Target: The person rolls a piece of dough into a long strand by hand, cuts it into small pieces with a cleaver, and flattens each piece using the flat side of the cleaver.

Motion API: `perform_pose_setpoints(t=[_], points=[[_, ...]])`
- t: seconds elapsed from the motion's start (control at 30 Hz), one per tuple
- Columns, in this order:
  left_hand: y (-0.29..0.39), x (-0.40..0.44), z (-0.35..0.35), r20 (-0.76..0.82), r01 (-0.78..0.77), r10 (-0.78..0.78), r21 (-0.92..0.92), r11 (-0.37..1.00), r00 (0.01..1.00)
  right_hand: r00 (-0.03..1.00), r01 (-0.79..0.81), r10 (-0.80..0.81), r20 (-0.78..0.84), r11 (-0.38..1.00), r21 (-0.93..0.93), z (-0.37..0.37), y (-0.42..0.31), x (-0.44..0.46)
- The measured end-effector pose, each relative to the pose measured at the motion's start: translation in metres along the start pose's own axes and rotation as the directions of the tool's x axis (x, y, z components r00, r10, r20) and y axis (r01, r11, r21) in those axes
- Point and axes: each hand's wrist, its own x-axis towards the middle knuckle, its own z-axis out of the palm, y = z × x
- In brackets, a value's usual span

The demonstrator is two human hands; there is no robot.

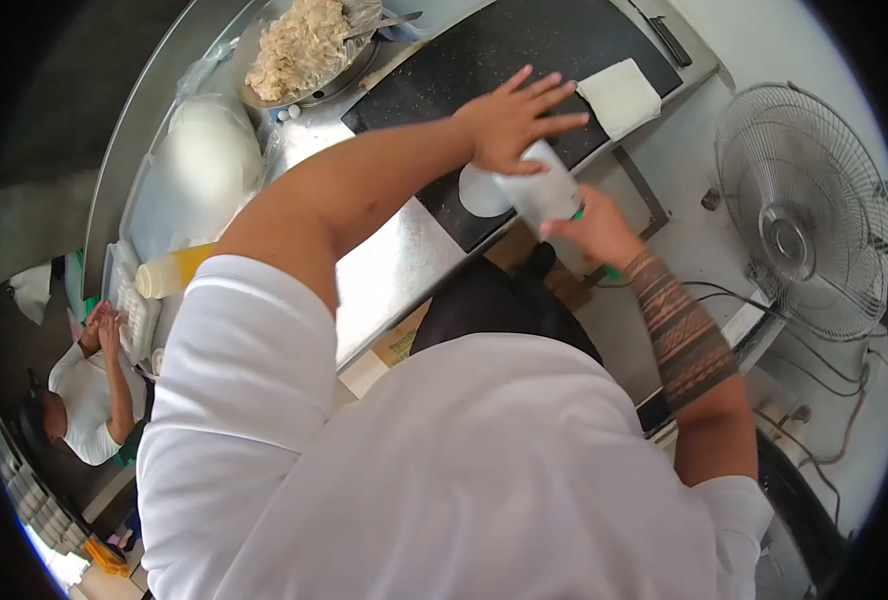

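Observation:
My right hand [604, 230] grips the green handle of a cleaver [552, 190] with a broad, pale, flat blade, held at the near edge of the black board [414, 90]. With fingers spread, my left hand [526, 118] reaches over the board, its thumb and palm side at the top of the blade. I cannot tell how firmly it touches the metal. A thin, round, white dough wrapper [482, 192] lies on the board, left of the blade and partly beside it. Close to my left fingertips is a folded white cloth [621, 98].
A bowl of pale filling [299, 50] with a metal utensil stands at the back left. Nearer are a plastic-covered white mound [209, 150] and a yellow bottle [179, 270]. A standing fan [799, 210] is on the right. Another person [94, 390] works at far left.

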Motion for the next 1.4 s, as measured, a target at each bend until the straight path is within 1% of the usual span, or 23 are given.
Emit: perform_pose_setpoints(t=[0.07,0.1,0.13,0.17,0.3,0.4,0.5,0.53,0.6,0.63,0.7,0.73,0.8,0.83,0.9,1.0,1.13,1.2,1.23,1.3,1.33,1.37,1.4], points=[[0.024,-0.025,0.016,0.074,0.045,-0.04,-0.066,0.997,0.996,0.994,0.015,-0.028,0.109,0.993,0.117,0.028,0.031,-0.002],[0.035,-0.028,0.019,0.128,0.064,-0.053,-0.079,0.995,0.99,0.996,-0.014,0.006,0.091,0.997,0.081,0.027,0.03,-0.005],[0.038,-0.02,0.027,0.106,0.06,-0.048,-0.112,0.992,0.993,0.997,-0.046,0.042,0.069,0.998,0.047,0.022,0.03,-0.009],[0.031,-0.009,0.03,0.101,0.08,-0.072,-0.073,0.994,0.992,0.996,-0.079,0.078,0.041,0.997,0.014,0.018,0.032,-0.009],[0.006,0.022,0.027,0.073,0.16,-0.167,0.095,0.983,0.983,0.999,-0.034,0.036,0.023,0.996,-0.08,-0.023,0.035,0.028],[-0.018,0.028,0.031,-0.002,0.219,-0.222,0.186,0.958,0.975,0.998,0.066,-0.056,0.037,0.922,-0.382,-0.054,0.007,0.054],[-0.034,0.028,0.011,-0.089,0.121,-0.109,0.145,0.982,0.99,0.999,-0.045,0.049,0.003,0.946,-0.321,-0.053,-0.033,0.049],[-0.031,0.025,0.001,-0.046,0.097,-0.09,0.172,0.98,0.995,1.0,-0.006,0.009,0.014,0.978,-0.209,-0.04,-0.021,0.045],[-0.01,0.0,-0.004,0.055,0.085,-0.091,0.098,0.992,0.994,0.997,0.073,-0.074,0.019,0.997,0.023,-0.008,0.013,0.032],[0.002,-0.009,-0.002,0.108,0.076,-0.082,0.062,0.995,0.991,0.996,0.069,-0.072,0.056,0.997,0.045,0.004,0.009,0.016],[0.034,-0.021,0.017,0.14,0.093,-0.077,-0.117,0.989,0.987,0.993,-0.036,0.041,0.107,0.998,-0.049,0.018,0.018,-0.008],[0.038,-0.011,0.025,0.109,0.036,-0.02,-0.146,0.989,0.994,0.993,-0.061,0.068,0.101,0.995,-0.073,0.01,0.02,-0.006],[0.028,0.013,0.026,0.102,0.086,-0.076,-0.098,0.991,0.992,0.99,-0.102,0.113,0.083,0.987,-0.124,-0.016,0.019,-0.006],[0.024,0.019,0.026,0.099,0.115,-0.107,-0.078,0.99,0.989,0.994,-0.056,0.066,0.089,0.991,-0.12,-0.024,0.024,0.0],[0.006,0.027,0.029,0.002,0.171,-0.171,-0.008,0.985,0.985,0.995,0.07,-0.061,0.078,0.99,-0.119,-0.045,0.031,0.034],[-0.024,0.022,0.026,-0.18,0.28,-0.262,0.083,0.957,0.948,0.991,0.129,-0.091,0.099,0.855,-0.502,-0.076,-0.004,0.075],[-0.029,0.017,-0.001,-0.418,0.534,-0.517,-0.087,0.841,0.747,0.993,0.113,-0.112,0.035,0.841,-0.529,-0.071,-0.023,0.079],[-0.022,0.0,-0.016,-0.087,0.664,-0.705,-0.272,0.697,0.704,0.987,0.123,-0.156,-0.026,0.86,-0.495,-0.055,0.001,0.054],[-0.019,-0.007,-0.021,0.088,0.727,-0.748,-0.335,0.599,0.658,0.993,0.115,-0.112,0.033,0.884,-0.452,-0.055,0.013,0.04],[-0.011,-0.027,-0.01,0.388,0.742,-0.632,-0.34,0.578,0.671,0.993,0.08,-0.036,0.113,0.905,-0.418,-0.059,0.035,0.004],[0.011,-0.019,-0.039,0.652,0.874,-0.584,-0.321,0.365,0.483,0.991,0.056,0.003,0.137,0.903,-0.425,-0.056,0.04,-0.017],[0.035,-0.01,-0.07,0.852,0.962,-0.446,-0.228,0.151,0.272,0.987,0.005,0.069,0.145,0.889,-0.457,-0.054,0.033,-0.035],[0.044,-0.019,-0.063,0.731,0.932,-0.58,-0.257,0.255,0.36,0.979,-0.048,0.138,0.15,0.871,-0.489,-0.055,0.021,-0.051]])
